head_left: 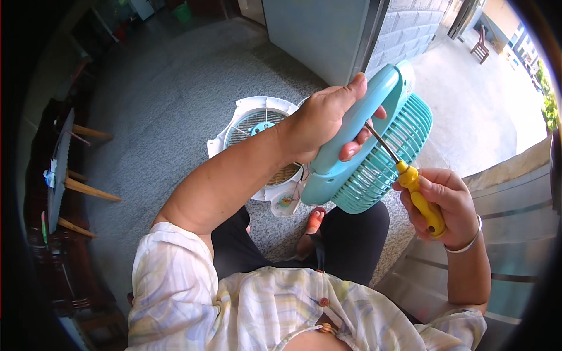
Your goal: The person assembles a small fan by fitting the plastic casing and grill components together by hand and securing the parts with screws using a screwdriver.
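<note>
A light-blue fan housing [383,169] with a slatted grille is held up over my knees, tilted on its side. My left hand [333,111] is closed around its thick rounded rim, thumb on top and fingertips curling through from below. In my right hand [448,202] is a screwdriver [414,193] with a yellow handle. Its metal shaft points up and left, and the tip meets the inner side of the rim beside my left fingers. Whether a screw is there is hidden. Beneath my left forearm, a white round fan frame [234,126] with a blue hub lies on the floor.
A small white part with thin wires [285,203] lies beside the white frame near my foot. To the left stands a small table or stool with wooden legs [93,190]. A pale door panel [319,35] is ahead, and a wooden chair [481,47] stands outside at far right.
</note>
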`<state>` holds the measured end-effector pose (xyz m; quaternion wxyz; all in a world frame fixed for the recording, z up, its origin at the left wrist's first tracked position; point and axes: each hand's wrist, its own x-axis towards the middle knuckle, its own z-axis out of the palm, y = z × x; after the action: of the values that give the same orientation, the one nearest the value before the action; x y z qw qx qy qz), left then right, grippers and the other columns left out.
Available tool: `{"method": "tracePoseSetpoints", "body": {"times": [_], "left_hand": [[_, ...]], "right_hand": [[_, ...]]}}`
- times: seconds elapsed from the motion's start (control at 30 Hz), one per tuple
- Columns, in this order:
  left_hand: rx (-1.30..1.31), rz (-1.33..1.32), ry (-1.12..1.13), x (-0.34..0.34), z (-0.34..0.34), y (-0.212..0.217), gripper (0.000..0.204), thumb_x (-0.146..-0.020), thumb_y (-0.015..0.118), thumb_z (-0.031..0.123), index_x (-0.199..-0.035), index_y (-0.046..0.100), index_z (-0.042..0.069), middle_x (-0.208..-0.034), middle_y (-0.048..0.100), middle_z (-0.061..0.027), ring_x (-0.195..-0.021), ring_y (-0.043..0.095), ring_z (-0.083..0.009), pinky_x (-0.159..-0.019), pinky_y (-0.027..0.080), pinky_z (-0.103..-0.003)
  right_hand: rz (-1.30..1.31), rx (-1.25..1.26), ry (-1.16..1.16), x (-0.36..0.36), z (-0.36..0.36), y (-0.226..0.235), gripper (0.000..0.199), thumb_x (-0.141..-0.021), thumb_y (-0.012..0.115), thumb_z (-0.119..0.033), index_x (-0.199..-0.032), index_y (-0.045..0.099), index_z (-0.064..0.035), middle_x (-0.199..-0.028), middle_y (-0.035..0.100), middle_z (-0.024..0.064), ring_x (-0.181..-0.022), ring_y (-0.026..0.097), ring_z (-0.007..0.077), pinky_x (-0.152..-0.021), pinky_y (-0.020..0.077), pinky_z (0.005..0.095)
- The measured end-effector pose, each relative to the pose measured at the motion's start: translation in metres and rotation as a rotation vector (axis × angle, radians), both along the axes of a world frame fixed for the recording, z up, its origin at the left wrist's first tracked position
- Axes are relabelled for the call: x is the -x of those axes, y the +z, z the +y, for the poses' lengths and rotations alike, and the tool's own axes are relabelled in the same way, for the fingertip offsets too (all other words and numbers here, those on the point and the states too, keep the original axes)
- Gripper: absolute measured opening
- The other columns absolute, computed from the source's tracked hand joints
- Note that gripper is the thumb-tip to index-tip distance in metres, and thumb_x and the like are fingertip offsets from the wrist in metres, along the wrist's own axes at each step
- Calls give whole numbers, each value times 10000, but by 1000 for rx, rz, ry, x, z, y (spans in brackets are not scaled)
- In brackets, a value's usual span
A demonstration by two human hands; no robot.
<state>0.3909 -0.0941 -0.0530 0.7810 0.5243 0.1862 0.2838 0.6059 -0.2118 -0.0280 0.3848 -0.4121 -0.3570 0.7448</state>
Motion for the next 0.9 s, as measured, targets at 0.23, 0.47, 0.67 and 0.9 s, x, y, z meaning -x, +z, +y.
{"method": "tracePoseSetpoints", "body": {"times": [0.23,0.47,0.67,0.9], "left_hand": [[-3,41,-7,-5,-2,-6,644,-941,195,506,-1066,480,-58,-654,488,-51,-443,462,-67,-434,419,-203],[-160,156,-37,-1,0,-6,663,-932,183,527,-1064,484,-49,-648,478,-44,-447,468,-64,-459,424,-183],[16,77,-78,-16,9,7,570,-956,220,457,-1009,495,-39,-700,520,-69,-499,506,-89,-498,454,-213],[147,179,-74,-54,15,10,378,-973,310,305,-915,481,-28,-727,519,-92,-560,517,-111,-488,465,-240]], "right_hand": [[-768,-707,-50,6,-11,-1,301,-762,612,34,-1058,559,30,-725,574,52,-525,544,65,-466,392,161],[-8,-132,4,-4,0,-7,356,-830,583,-86,-1149,519,60,-719,593,161,-418,532,123,-350,422,205],[72,-209,51,-33,-7,-21,367,-850,544,-129,-1157,490,63,-743,568,174,-409,502,123,-361,432,209],[93,-301,-220,-65,-37,-31,433,-798,608,-122,-1169,477,60,-755,576,165,-396,467,109,-327,408,209]]}}
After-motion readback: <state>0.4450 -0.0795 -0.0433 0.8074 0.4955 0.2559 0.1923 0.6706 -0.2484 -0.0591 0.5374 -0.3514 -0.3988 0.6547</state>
